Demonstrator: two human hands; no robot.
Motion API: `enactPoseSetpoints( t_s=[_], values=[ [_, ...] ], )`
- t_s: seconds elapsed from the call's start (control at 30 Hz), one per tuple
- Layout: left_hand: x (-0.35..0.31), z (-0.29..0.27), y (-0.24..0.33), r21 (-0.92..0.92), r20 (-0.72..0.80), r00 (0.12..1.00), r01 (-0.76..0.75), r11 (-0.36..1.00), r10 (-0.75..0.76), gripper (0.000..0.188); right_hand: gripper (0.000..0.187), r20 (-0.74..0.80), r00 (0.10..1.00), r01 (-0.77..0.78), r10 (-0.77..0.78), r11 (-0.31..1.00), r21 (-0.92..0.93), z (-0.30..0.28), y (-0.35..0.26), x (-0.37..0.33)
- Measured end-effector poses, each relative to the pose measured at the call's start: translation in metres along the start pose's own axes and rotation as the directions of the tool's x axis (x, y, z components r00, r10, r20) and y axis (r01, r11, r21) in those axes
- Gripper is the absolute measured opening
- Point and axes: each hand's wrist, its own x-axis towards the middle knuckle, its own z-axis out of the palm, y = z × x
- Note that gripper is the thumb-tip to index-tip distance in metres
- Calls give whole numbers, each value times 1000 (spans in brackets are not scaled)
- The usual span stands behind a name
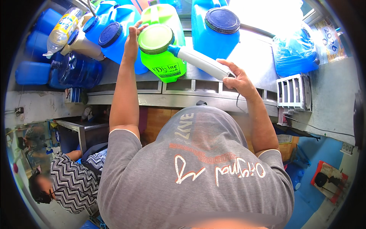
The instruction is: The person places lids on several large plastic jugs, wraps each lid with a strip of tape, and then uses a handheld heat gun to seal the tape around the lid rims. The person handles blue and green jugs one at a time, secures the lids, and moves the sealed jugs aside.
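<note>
A bright green jug (164, 60) with a wide green screw cap (155, 38) stands on the steel counter (251, 57) in front of me. My left hand (132, 40) rests against the left side of that cap, fingers spread upward. A white tube with a blue tip (198, 59) reaches the jug just under the cap. My right hand (236, 78) grips the tube's near end.
Several blue jugs (217, 30) and a second green jug (162, 13) crowd the back of the counter. A clear bottle (63, 28) lies at the far left, a blue plastic bag (295, 53) and a white grille (291, 91) at right. Another person (68, 179) sits lower left.
</note>
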Motion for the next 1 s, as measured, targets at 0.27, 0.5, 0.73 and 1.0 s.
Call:
enactPoseSetpoints(
  t_s=[0.27,0.5,0.73,1.0],
  values=[
    [-45,3,8,273,-269,959,-16,962,93,97,67,-5,1000,30,-31,994,-108,20,8,-6],
    [-26,-2,7,274,-149,981,-84,958,128,103,67,-63,998,-9,10,1000,19,18,16,-8],
    [-31,14,-3,15,-117,993,14,1000,-12,105,68,32,999,-12,12,1000,19,23,31,-7],
    [-15,13,2,-75,-108,994,13,997,-21,96,68,-54,998,-31,41,986,161,7,24,-6]
  ],
)
